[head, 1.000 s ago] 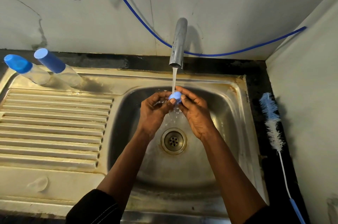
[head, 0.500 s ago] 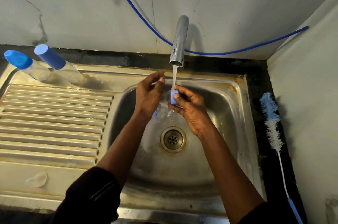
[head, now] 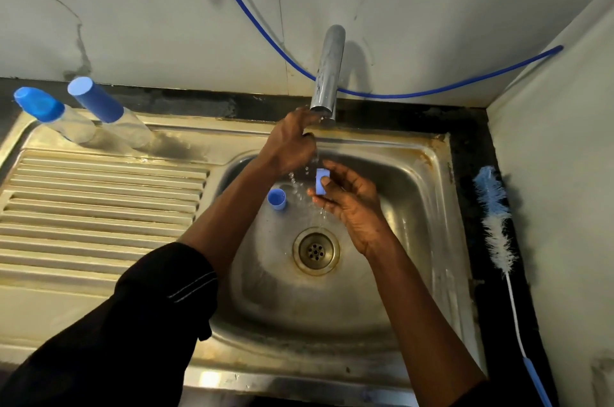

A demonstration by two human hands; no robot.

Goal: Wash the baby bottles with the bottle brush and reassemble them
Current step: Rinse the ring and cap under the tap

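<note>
Stainless-steel sink (head: 428,194), head view. My left grip (head: 292,144) is raised at the far edge of the basin. Its fingertips (head: 310,119) are at the mouth of the tap (head: 327,74); whether they close on the spout I cannot tell, and I see nothing else in that grip. Water drops fall from the tap towards the drain (head: 316,250).

My right grip (head: 349,199) is over the middle of the basin, just right of the falling water. It is half closed, thumb and fingers pinching a small blue bottle part (head: 321,181), which is held up beside the drops.

A blue cap (head: 276,199) sits in the basin with its open end up, left of the water, touched by neither grip.

Two clear bottles with blue caps stand at the far left of the drainboard (head: 99,207), one bottle (head: 50,116) on the left and a second bottle (head: 106,109) just beside it on the right.

On the dark surface (head: 465,154) right of the sink lies the bottle brush (head: 495,217), bristles far, handle near, well apart from both grips. A blue hose (head: 265,31) runs along the wall behind the tap.
</note>
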